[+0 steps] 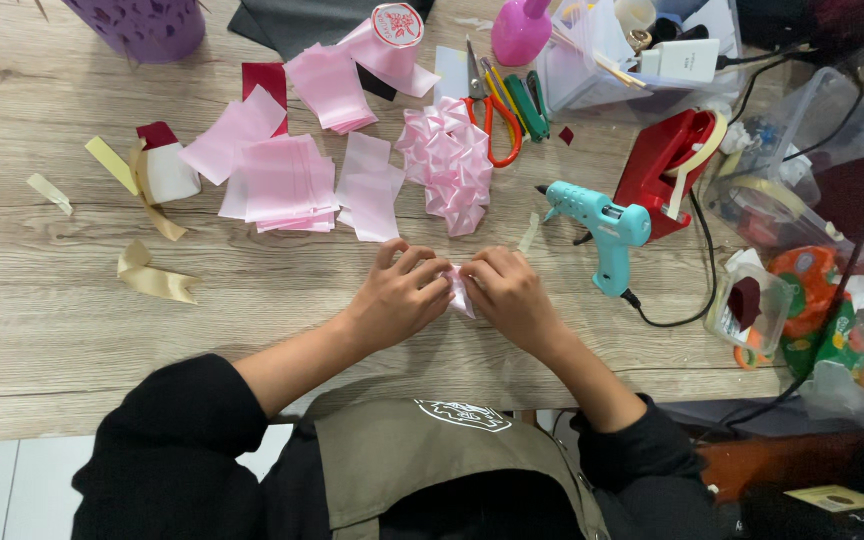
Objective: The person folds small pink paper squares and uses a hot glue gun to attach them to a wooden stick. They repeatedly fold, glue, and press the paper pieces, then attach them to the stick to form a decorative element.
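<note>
My left hand point(399, 293) and my right hand point(508, 291) meet over the wooden table point(42, 320), both pinching one small pink ribbon piece point(460, 295) folded between the fingertips. Most of that piece is hidden by my fingers. Just beyond my hands lies a pile of folded pink ribbon petals point(452, 160). To its left are stacks of cut pink ribbon strips point(287, 180), and a pink ribbon roll point(392, 35) lies at the far edge.
A teal glue gun point(602, 225) with its black cord stands right of my hands, beside a red tape dispenser point(667, 165). Orange-handled scissors point(492, 110), gold ribbon scraps point(152, 280), a purple basket point(142, 25) and clear plastic containers point(802, 170) ring the work spot.
</note>
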